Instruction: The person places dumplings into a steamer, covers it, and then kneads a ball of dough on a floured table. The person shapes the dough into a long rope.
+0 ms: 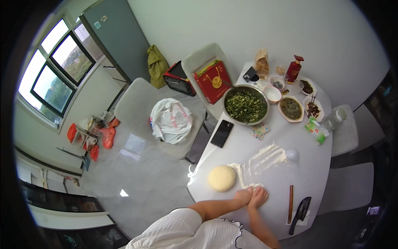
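My left hand and my right hand meet on the white tabletop at the near edge of the scattered flour. Whether anything lies under or between them is hidden. A smooth round ball of dough rests just left of them, apart from both hands. Flour streaks run from beside the dough up towards a pale round object. To the right lie a wooden rolling pin and a black cleaver, partly on a white sheet. Farther back stands a steel bowl of chopped greens.
A black smartphone lies near the left table edge. Plates of food, a white bowl, a red pump bottle, a plastic bottle and a green tissue pack occupy the far side. Chairs surround the table; one holds a white plastic bag.
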`<state>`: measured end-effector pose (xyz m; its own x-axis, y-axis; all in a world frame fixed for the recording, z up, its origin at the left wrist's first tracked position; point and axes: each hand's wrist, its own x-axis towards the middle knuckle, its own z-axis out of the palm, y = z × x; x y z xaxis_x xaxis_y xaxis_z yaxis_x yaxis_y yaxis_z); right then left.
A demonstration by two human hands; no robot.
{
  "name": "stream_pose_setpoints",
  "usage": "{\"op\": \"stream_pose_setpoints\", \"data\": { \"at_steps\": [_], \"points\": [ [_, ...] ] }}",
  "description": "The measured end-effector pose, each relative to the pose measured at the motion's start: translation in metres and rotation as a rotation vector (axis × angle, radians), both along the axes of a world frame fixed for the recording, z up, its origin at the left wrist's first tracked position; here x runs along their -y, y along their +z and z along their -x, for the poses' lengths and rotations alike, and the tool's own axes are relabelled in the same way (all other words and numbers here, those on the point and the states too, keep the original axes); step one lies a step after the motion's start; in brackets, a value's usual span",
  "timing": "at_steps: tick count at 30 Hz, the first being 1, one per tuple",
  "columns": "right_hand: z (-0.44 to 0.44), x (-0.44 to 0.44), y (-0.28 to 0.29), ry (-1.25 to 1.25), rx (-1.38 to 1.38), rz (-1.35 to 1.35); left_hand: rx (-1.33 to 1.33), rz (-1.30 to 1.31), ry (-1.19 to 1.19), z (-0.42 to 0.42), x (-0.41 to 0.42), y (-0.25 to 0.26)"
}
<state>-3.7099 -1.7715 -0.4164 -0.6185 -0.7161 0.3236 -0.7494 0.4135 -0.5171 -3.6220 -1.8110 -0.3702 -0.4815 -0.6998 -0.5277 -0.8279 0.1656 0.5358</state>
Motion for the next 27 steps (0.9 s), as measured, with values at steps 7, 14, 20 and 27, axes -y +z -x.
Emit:
{"op": "stream_pose_setpoints", "data": {
  "at_steps": [7, 14, 20, 27],
  "points": [
    [0.001, -0.004, 0.035, 0.252, 0.567, 0.070, -0.175, -0.282, -0.085, -0.021, 0.016, -0.003],
    [-0.034, -0.051, 0.039, 0.198, 0.231, 0.185, -0.005, 0.157, -0.196, -0.037, -0.045, 0.031],
    [-0.004, 0.008, 0.011, 0.098, 0.097, -0.167, -0.062, -0.160, 0.176, -0.008, 0.007, 0.015],
    [-0.011, -0.031, 0.059, 0.316, 0.605, 0.127, -0.283, -0.102, -0.270, -0.036, -0.007, 0.014]
  ]
}}
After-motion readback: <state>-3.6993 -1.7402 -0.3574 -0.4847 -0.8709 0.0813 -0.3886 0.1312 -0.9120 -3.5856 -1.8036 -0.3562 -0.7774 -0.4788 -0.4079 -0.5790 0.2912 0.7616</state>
